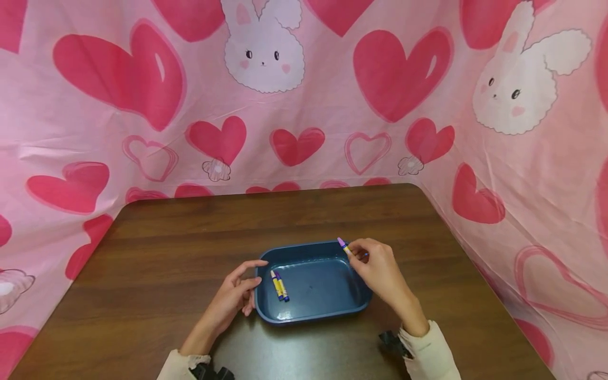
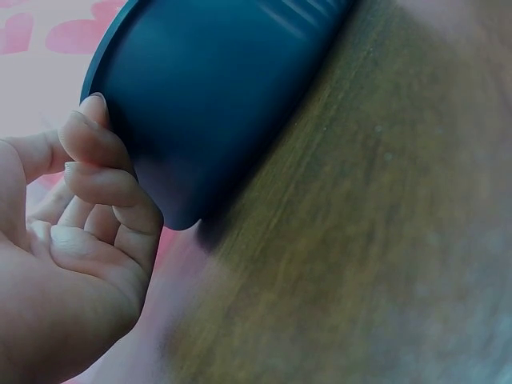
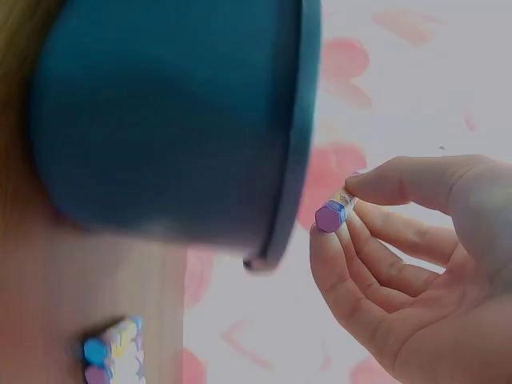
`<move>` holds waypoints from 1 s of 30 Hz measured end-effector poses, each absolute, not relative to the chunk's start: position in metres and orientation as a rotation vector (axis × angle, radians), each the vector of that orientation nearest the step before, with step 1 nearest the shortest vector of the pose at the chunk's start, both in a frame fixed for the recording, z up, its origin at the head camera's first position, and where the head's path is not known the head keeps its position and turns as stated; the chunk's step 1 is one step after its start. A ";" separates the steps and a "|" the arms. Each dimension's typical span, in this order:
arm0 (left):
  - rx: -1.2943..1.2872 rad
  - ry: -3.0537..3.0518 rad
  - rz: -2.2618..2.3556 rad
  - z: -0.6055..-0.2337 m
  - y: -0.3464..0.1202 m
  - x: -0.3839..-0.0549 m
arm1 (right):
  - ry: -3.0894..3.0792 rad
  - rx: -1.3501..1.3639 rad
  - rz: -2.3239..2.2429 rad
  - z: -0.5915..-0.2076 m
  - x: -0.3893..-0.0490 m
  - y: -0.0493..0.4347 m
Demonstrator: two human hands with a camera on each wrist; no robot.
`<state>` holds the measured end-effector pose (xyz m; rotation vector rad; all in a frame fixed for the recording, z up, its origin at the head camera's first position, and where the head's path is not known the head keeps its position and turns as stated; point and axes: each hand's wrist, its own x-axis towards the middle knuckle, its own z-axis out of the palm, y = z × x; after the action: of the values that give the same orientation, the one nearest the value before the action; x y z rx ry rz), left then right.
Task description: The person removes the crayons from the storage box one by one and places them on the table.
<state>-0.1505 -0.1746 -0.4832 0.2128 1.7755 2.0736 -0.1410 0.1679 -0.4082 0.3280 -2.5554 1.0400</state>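
Note:
A dark blue tray [image 1: 311,319] sits on the table. My left hand [image 1: 231,292] holds its left rim, and in the left wrist view the curled fingers [image 2: 112,188] rest against the outer wall. Two crayons with yellow wrappers, one light-tipped [image 1: 276,285] and one purple-tipped [image 1: 282,289], lie side by side at the tray's left end. Over the right rim, my right hand [image 1: 380,266] pinches a purple crayon [image 1: 343,245] between thumb and fingers. Its flat purple end [image 3: 328,219] faces the camera in the right wrist view.
More crayons [image 3: 116,352] lie grouped on the table beside the tray in the right wrist view; the right hand mostly hides that spot from the head view. Brown wooden table [image 1: 190,237] surrounds the tray. Pink heart-patterned cloth [image 1: 294,111] hangs behind and at both sides.

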 end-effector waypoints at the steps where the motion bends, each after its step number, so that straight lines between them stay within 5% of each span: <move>1: 0.213 1.775 2.072 -0.483 -0.175 -0.150 | -2.551 0.317 1.036 -0.408 -0.141 0.171; 30: 0.189 1.792 2.067 -0.481 -0.172 -0.149 | -2.716 -0.120 0.936 -0.454 -0.154 0.262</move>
<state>-0.1495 -0.1723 -0.4813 0.1887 1.7919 2.0669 -0.1540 0.2617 -0.4538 -0.1196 -2.7155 0.9365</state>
